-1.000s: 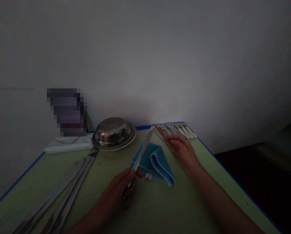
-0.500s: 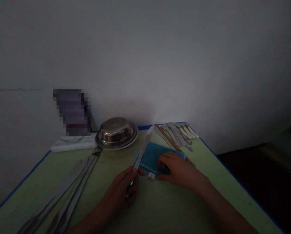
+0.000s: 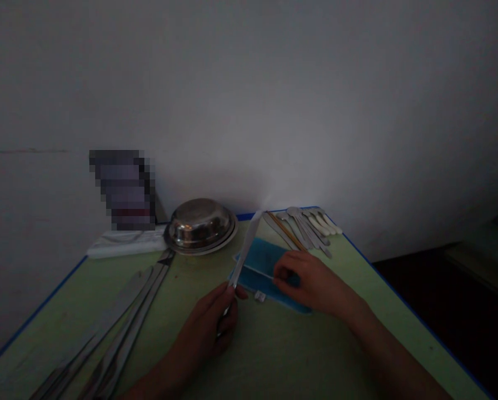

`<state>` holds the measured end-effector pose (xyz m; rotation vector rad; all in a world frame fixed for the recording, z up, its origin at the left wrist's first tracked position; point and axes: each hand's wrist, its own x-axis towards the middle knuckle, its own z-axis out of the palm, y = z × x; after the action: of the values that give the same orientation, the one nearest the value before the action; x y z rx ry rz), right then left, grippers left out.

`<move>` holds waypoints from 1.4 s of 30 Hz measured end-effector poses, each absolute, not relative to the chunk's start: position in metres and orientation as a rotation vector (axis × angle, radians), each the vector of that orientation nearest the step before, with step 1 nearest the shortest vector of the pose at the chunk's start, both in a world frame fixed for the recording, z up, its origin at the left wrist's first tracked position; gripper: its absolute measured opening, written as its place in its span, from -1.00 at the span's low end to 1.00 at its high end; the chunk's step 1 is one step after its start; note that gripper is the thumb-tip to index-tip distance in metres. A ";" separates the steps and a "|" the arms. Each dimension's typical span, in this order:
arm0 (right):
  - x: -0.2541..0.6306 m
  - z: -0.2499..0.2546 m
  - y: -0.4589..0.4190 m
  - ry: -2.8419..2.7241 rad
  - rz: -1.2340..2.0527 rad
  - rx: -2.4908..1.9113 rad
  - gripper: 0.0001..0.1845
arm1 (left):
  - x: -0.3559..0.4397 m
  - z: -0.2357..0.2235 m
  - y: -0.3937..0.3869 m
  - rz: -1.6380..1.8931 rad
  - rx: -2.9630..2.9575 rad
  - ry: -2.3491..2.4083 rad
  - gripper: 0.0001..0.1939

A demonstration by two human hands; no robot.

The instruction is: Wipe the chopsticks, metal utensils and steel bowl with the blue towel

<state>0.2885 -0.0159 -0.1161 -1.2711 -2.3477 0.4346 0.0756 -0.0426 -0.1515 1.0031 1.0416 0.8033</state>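
Note:
My left hand is closed round the handle of a table knife. Its pale blade points up and away toward the wall, passing over the left edge of a blue cloth. The cloth lies on the table with a fold line across its middle and a small white tag on the near side. With thumb and fingers pinched together, my right hand grips the cloth at that fold and covers part of its right side.
An upturned metal bowl stands at the back. Long metal cutlery lies at left. Chopsticks, spoons and white-handled utensils lie back right. Behind a white packet, a blurred upright object leans on the wall.
My right hand has shifted slightly right and drawn up an edge of the cloth, so a fold line now shows across it. My left hand and the knife have hardly moved.

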 end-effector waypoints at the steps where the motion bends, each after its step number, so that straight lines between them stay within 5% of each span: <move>1: 0.288 -0.117 -0.017 -2.383 0.457 -1.250 -0.93 | 0.076 -0.151 -0.043 0.797 1.009 1.047 -0.68; 10: 0.294 -0.120 -0.016 -2.455 0.554 -1.331 -0.74 | 0.074 -0.155 -0.045 0.780 1.027 0.999 -0.72; 18: 0.300 -0.129 -0.010 -2.231 0.109 -1.759 -0.68 | 0.075 -0.153 -0.044 0.757 1.024 1.004 -0.71; 25: 0.297 -0.134 -0.009 -2.176 -0.016 -1.839 -0.87 | 0.074 -0.152 -0.047 0.693 1.077 0.970 -0.70; 35: 0.297 -0.128 0.004 -1.056 1.057 -1.317 -0.61 | 0.072 -0.150 -0.049 0.590 1.188 0.989 -0.70; 40: 0.295 -0.120 0.007 -0.498 1.455 -0.935 -0.95 | 0.072 -0.143 -0.050 0.562 1.309 1.034 -0.65; 42: 0.292 -0.120 0.007 -0.424 1.527 -0.818 -0.93 | 0.072 -0.141 -0.050 0.573 1.375 1.062 -0.65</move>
<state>0.2923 0.0068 -0.1205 -0.8183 -0.4237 1.5273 0.0720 -0.0501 -0.1409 1.3752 1.0621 0.5730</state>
